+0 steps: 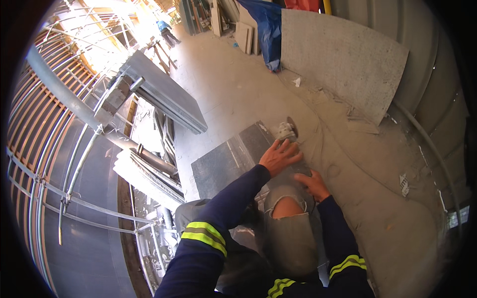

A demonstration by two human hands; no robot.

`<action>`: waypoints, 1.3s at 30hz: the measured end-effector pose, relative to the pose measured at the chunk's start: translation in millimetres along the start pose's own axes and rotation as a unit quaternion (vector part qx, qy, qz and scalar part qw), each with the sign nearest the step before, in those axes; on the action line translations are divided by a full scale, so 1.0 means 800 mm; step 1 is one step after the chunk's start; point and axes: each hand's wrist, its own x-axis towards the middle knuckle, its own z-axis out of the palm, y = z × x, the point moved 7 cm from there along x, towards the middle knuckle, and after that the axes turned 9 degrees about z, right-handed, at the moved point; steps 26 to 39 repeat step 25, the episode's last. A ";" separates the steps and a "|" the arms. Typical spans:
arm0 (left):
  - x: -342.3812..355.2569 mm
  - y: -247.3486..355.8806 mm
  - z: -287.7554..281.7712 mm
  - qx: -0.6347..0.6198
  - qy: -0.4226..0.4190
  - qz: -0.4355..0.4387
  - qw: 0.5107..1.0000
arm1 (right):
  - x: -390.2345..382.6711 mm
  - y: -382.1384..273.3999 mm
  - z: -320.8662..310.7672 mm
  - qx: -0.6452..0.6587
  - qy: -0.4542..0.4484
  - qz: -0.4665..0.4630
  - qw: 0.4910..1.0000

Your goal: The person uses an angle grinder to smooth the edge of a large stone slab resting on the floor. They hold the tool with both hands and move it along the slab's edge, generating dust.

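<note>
Grey metal marks the angle grinder (286,131), which sits on the far edge of a dark stone slab (233,159) lying flat on the dusty concrete floor (233,84). Just behind the tool, the left hand (279,156) lies spread and open, palm down, fingers fanned toward the grinder's head and touching its body. Nearer the body, the right hand (314,185) is curled closed around the rear of the tool's dark handle, above a bent knee in torn grey trousers (288,223). Both arms wear dark blue sleeves with yellow reflective bands. Beyond the hands, a large pale stone sheet (343,59) leans against a corrugated wall, with a blue tarp (268,30) beside it. To the left of the hands, stacked dark panels (169,94) and metal scaffold tubes (74,104) stand well apart. Far off, another person (165,30) bends over in bright light.
</note>
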 end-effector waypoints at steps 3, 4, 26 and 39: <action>0.000 -0.028 -0.094 -0.063 0.025 -0.078 0.995 | -0.079 -0.033 -0.027 0.027 0.041 -0.024 0.999; -0.005 -0.044 -0.116 -0.104 0.035 -0.115 0.987 | -0.096 -0.037 -0.033 0.033 0.047 -0.030 0.998; 0.066 0.111 -0.198 -0.869 0.196 -0.251 0.379 | -0.285 -0.069 -0.029 -0.025 0.177 -0.201 0.963; 0.066 0.111 -0.198 -0.869 0.196 -0.251 0.379 | -0.285 -0.069 -0.029 -0.025 0.177 -0.201 0.963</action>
